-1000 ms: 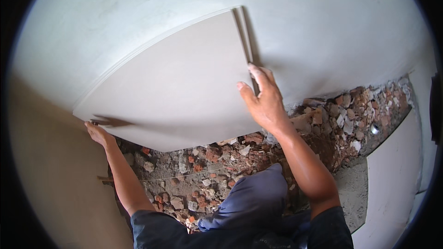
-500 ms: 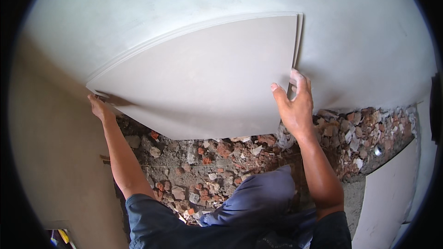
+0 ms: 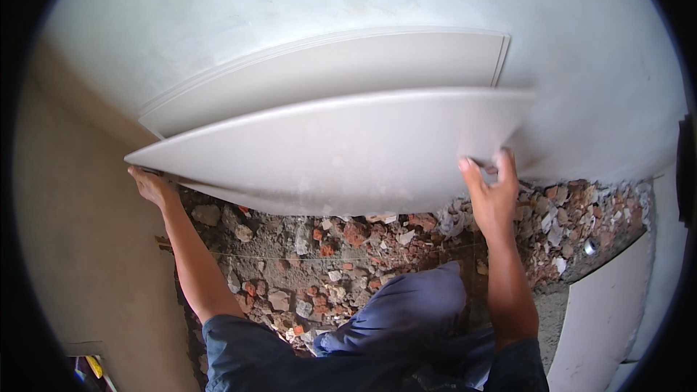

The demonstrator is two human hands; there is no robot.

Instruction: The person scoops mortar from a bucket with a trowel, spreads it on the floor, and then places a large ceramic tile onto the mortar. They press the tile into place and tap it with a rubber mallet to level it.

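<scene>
A large pale tile (image 3: 327,149) tilts away from the wall toward me, held between both hands. My left hand (image 3: 152,185) grips its left edge near the corner, fingers partly hidden behind it. At its right edge my right hand (image 3: 496,192) is closed, thumb on the front face and fingers around the side. Behind it, further tiles (image 3: 348,58) of the same pale colour lean stacked against the wall, their upper part showing above the tilted one. The tile's right end is smeared by motion.
Broken brick and stone rubble (image 3: 341,239) covers the ground, with a thin string (image 3: 290,255) stretched across it. A pale wall (image 3: 566,51) rises behind the stack, and another wall (image 3: 94,232) stands on the left. A laid tile (image 3: 599,312) lies at the lower right, near a small metallic round object (image 3: 589,247).
The front tile has tipped away from the stack toward me, uncovering the tiles behind. My right hand has moved right and slightly down with it; the left hand has shifted slightly left and down.
</scene>
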